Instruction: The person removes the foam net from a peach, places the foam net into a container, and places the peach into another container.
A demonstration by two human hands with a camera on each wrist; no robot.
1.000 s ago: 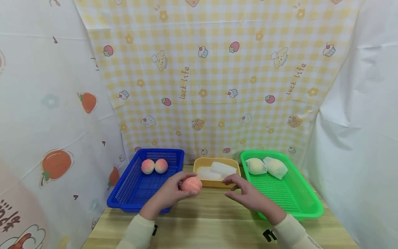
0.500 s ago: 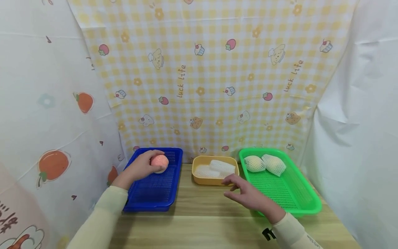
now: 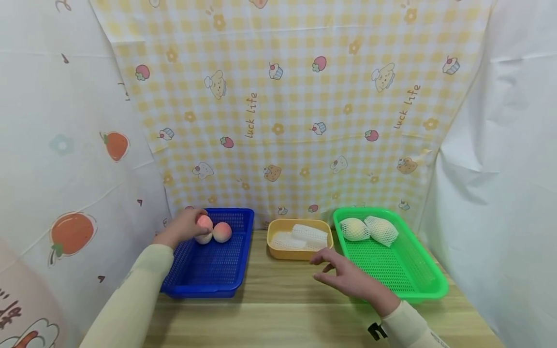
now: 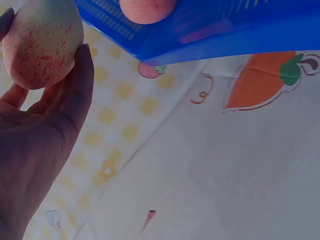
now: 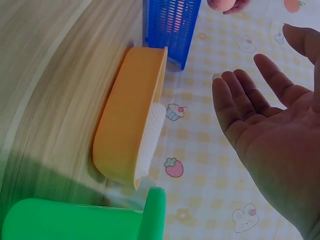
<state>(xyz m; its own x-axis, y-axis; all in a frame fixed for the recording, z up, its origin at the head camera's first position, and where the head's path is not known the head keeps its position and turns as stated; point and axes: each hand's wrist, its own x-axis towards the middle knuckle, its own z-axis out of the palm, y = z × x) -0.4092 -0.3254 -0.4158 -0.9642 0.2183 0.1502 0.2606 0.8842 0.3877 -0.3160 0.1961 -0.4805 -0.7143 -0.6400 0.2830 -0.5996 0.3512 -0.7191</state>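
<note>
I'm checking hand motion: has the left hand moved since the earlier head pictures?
Yes: in the head view, the left hand has shifted leftward, away from the yellow tub.

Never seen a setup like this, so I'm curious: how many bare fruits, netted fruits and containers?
Round pink-and-cream peaches: 3, one in the left hand
Pale fruits in white foam netting: 2
Blue perforated plastic basket: 1
Green perforated plastic basket: 1
Yellow oblong plastic box: 1
Total: 8
</note>
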